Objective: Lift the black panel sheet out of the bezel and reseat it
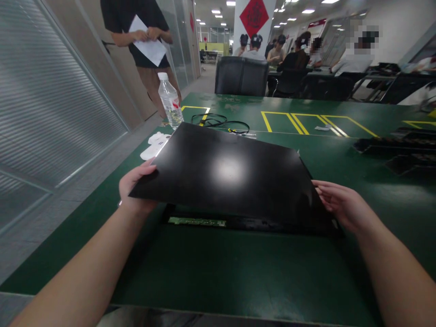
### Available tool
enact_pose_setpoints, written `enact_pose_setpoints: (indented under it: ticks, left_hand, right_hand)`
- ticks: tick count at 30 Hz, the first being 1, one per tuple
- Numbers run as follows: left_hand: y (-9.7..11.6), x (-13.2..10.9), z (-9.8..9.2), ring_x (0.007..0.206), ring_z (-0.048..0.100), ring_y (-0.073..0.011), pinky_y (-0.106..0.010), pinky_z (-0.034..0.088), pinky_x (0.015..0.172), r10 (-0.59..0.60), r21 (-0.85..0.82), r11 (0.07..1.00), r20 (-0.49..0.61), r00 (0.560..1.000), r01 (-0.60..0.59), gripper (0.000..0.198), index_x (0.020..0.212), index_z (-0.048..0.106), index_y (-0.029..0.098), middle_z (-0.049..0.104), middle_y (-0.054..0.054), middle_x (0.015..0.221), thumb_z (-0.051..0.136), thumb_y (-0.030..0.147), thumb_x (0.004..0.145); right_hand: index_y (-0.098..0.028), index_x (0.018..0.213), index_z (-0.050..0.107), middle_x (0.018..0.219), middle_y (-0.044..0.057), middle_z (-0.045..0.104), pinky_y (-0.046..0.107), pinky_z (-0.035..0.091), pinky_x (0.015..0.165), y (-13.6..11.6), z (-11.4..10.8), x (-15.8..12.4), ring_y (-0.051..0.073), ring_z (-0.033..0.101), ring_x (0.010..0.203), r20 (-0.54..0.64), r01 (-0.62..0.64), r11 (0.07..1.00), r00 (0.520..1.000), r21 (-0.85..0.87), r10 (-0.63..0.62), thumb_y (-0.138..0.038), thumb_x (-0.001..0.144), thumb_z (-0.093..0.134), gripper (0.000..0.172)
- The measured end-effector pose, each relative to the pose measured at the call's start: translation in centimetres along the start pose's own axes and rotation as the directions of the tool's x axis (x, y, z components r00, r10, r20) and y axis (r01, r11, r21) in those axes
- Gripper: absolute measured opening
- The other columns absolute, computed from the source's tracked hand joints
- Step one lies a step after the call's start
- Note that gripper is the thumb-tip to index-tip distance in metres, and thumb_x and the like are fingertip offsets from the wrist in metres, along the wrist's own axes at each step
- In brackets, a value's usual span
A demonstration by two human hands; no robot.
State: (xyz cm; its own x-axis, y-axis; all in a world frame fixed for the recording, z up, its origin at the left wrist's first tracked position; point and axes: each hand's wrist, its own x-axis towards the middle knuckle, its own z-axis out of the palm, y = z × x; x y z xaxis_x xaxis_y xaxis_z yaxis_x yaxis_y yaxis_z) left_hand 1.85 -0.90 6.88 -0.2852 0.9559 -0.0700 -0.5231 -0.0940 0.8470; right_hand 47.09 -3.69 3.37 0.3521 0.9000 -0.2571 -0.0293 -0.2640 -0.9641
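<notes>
A thin black display panel (pixel 221 172) is held up at a tilt above the table, a bright light reflecting in its middle. My left hand (pixel 138 186) grips its left edge, thumb on top and fingers underneath. At the right edge, my right hand (pixel 337 202) has its fingers closed against the side of the panel. Beneath the panel lies a dark frame with a green circuit board strip (pixel 197 222) showing along its near side. The panel hides most of that frame.
Behind the panel stand a water bottle (pixel 170 102) and a coiled black cable (pixel 218 121), with white gloves or cloth (pixel 155 145) at left. Dark panels (pixel 402 145) are stacked at right on the green table (pixel 238 272). A person with paper stands at the far left; others sit behind.
</notes>
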Motion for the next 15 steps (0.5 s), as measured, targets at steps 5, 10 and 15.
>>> enact_pose_setpoints:
  ticks: [5, 10, 15]
  left_hand:
    - [0.0, -0.1, 0.0, 0.089, 0.082, -0.0324, -0.043, 0.067, 0.091, -0.01, 0.055, 0.998, 0.012, 1.0, 0.01, 0.055, 0.121, 0.082, 0.011, 0.086, -0.006, 0.083, 0.068, 0.018, 0.069]
    - [-0.2, -0.1, -0.5, 0.102, 0.081, -0.0348, -0.044, 0.067, 0.094, 0.003, 0.11, 0.994, 0.038, 0.999, -0.007, 0.039, 0.104, 0.086, 0.016, 0.088, -0.006, 0.091, 0.073, 0.021, 0.067]
    - [-0.5, 0.3, -1.5, 0.115, 0.078, -0.0382, -0.045, 0.064, 0.101, 0.019, 0.148, 0.988, 0.107, 0.994, -0.034, 0.036, 0.103, 0.087, 0.015, 0.088, -0.01, 0.107, 0.081, 0.024, 0.069]
  right_hand:
    - [-0.018, 0.097, 0.085, 0.086, 0.011, 0.078, 0.022, 0.043, 0.044, 0.0, -0.3, 0.3, 0.015, 0.062, 0.064, 0.004, -0.006, 1.0, 1.0, -0.003, 0.006, -0.028, 0.06, 0.083, 0.039]
    - [-0.019, 0.1, 0.082, 0.088, 0.012, 0.079, 0.022, 0.036, 0.042, -0.1, -0.4, 0.3, 0.013, 0.055, 0.057, -0.006, 0.035, 0.999, 0.999, -0.031, -0.036, -0.029, 0.06, 0.083, 0.042]
    - [-0.019, 0.101, 0.079, 0.089, 0.014, 0.08, 0.024, 0.024, 0.039, 0.2, -0.6, 0.6, 0.009, 0.04, 0.046, -0.057, 0.102, 0.992, 0.993, -0.077, -0.106, -0.036, 0.064, 0.082, 0.041]
